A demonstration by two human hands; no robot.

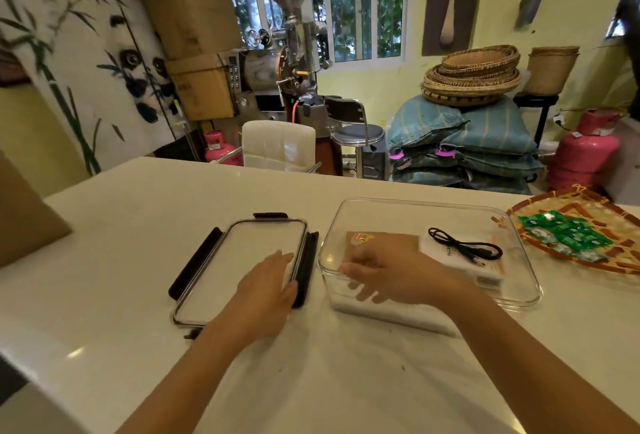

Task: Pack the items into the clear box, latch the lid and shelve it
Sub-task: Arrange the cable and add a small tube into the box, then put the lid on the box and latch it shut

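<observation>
The clear box stands open on the white counter, right of centre. Inside it lie a brown flat packet, a white box and a coiled black cable on top of that. My right hand reaches into the box's left end, fingers spread over the brown packet, holding nothing that I can see. The clear lid with black latches lies flat to the left of the box. My left hand rests on the lid's near right edge, thumb against the right latch.
A woven tray with several green sachets sits at the counter's right edge. A brown cardboard piece leans at the far left. Beyond the counter stand a white chair, stools, sacks and pink gas cylinders.
</observation>
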